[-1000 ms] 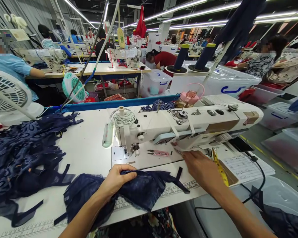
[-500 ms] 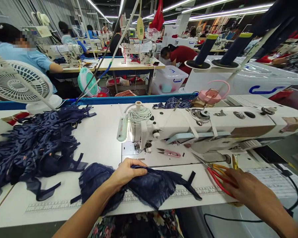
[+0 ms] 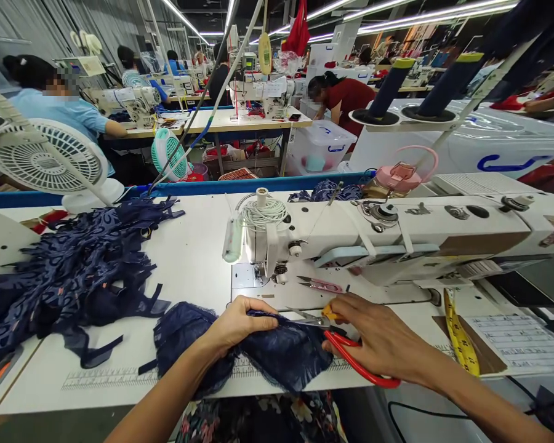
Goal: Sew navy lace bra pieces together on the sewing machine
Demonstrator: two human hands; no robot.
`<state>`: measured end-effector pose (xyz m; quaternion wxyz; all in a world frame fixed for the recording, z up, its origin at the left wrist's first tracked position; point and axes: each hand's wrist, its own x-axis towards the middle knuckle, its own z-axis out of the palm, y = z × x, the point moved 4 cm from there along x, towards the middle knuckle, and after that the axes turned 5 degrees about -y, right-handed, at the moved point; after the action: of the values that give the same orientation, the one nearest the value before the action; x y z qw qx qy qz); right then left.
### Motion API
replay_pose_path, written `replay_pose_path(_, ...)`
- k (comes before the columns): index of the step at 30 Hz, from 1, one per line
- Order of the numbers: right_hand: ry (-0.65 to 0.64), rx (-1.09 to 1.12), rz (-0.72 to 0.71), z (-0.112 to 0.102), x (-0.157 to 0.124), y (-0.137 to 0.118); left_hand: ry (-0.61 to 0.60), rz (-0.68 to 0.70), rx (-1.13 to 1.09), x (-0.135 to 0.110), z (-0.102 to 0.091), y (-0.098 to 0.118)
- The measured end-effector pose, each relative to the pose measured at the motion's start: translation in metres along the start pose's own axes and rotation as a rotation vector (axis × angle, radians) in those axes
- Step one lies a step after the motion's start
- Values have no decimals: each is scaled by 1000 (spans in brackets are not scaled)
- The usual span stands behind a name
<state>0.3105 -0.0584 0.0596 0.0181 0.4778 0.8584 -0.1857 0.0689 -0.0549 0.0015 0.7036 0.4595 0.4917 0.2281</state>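
Observation:
My left hand point(image 3: 242, 326) pinches the upper edge of a navy lace bra point(image 3: 289, 360) between thumb and fingers. The bra lies over the table's front edge, its two cup-like parts spreading to either side of that hand. My right hand point(image 3: 378, 335) grips scissors point(image 3: 361, 367) with red and orange-yellow handles. Their blades are parted and point left, at the bra's top edge just right of my left fingers. Whether fabric lies between the blades I cannot tell. Behind both hands stands a white sewing machine point(image 3: 471, 215).
Pink-handled thread snips point(image 3: 321, 285) lie on the machine bed. A heap of navy lace pieces point(image 3: 87, 271) covers the left side. To the right are a yellow tape measure point(image 3: 460, 338) and a written sheet point(image 3: 521, 341). A white fan point(image 3: 50, 157) stands back left; other people work beyond.
My right hand has brought the scissors left from the table's right side to the bra's edge, uncovering the tape measure. My left hand keeps its pinch. The view has shifted slightly.

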Motion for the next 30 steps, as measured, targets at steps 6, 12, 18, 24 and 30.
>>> replay_pose_path(6,-69,26,-53,3,17,-10,3,18,-33,-2,-3,-1)
replay_pose_path(12,-76,48,-52,6,21,-12,-10,43,3,-2,-3,4)
replay_pose_path(18,-83,8,-52,6,20,-9,11,36,-10,-2,-4,2)
replay_pose_path(24,-123,33,-80,7,22,-12,19,42,-15,-3,-3,2)
replay_pose_path(30,-170,71,-29,8,21,-10,-6,27,-46,-2,-4,-1)
